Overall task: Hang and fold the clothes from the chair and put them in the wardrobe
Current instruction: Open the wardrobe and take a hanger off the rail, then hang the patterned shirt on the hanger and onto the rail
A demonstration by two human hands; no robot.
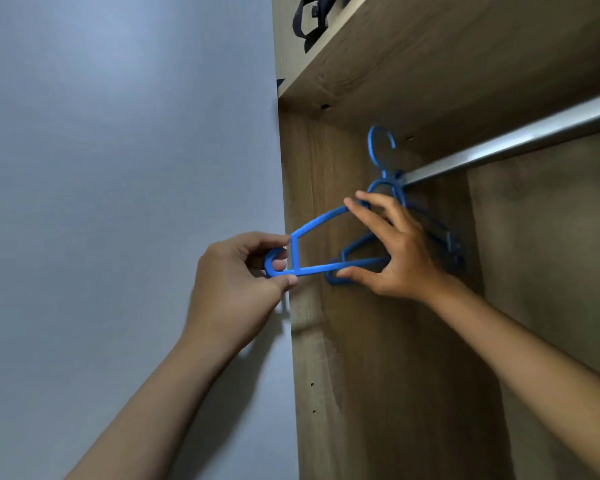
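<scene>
Landmark: metal rail point(520, 140), runs from wardrobe's left side panel point(312, 188) out to the right.
Front hanger point(321, 223): blue plastic, below rail's left end, tilted, its rounded end sticking out past the panel's front edge toward the grey wall point(118, 168).
L hand point(236, 282): left of & below rail end, fingers curled round hanger's rounded end, thumb under the bottom bar.
R hand point(392, 251): just under rail end, fingers spread wide; fingertips on hanger's top arm, thumb touching bottom bar.
Other hangers point(381, 147): blue, bunched at rail's left end against the panel; one hook loop pokes up above rail. How many: can't tell.
Open room: rail bare to the right of the bunch; tight at left between panel & hangers.
Shelf point(430, 57): close over rail.
Dark straps point(309, 26): on shelf, hang over its front edge.
</scene>
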